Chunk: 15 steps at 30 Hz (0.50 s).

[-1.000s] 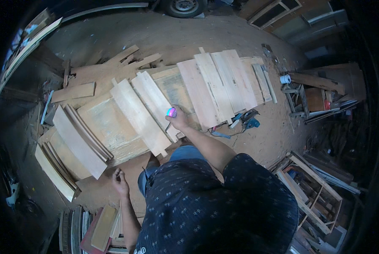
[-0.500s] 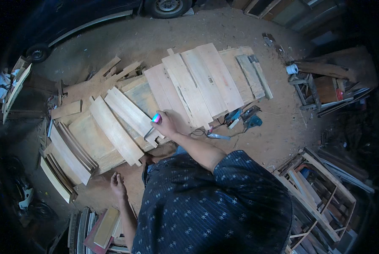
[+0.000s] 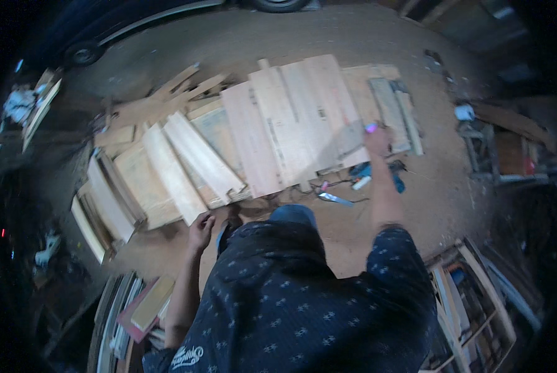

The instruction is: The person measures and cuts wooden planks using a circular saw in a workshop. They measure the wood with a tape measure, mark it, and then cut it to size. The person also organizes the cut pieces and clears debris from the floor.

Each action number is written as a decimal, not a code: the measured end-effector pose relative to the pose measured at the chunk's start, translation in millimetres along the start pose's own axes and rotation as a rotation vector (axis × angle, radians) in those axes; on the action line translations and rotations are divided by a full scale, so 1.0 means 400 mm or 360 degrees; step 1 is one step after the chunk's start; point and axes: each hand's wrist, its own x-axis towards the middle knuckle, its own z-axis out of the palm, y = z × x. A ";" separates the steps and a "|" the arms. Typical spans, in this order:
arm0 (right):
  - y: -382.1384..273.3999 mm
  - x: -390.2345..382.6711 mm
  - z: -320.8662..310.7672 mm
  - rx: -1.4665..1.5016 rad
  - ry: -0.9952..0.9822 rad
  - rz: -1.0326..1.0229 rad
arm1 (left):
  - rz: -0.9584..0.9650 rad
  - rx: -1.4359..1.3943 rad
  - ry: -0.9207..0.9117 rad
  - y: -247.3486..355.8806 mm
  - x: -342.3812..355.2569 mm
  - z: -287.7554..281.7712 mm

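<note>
Purple-ended tool [image 3: 371,128] partly inside right grip [image 3: 379,142]

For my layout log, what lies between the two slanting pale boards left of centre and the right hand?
The head view shows a strip of worktop, then a row of pale boards, between the slanting pair and the right hand.

White, cursive-style lettering [image 3: 187,358] stands on the person's dark patterned shirt [image 3: 278,304], at the lower left near the sleeve. It slants upward to the right and ends in a larger looped flourish, and its smaller strokes blur together. A small dark mark [image 3: 321,114] shows on one pale wooden board [image 3: 309,124], too blurred to tell whether it is writing or a knot.
</note>
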 end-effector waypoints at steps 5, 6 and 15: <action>0.019 -0.023 0.034 0.0164 0.0421 -0.0006 | -0.0358 0.0188 0.0084 -0.039 -0.026 -0.073; 0.011 -0.046 0.029 0.0224 0.0492 -0.0081 | -0.0471 0.0145 0.0104 -0.049 -0.040 -0.076; -0.071 -0.390 0.287 0.1714 0.0190 0.0112 | -0.0803 -0.0109 0.0114 -0.101 -0.065 -0.042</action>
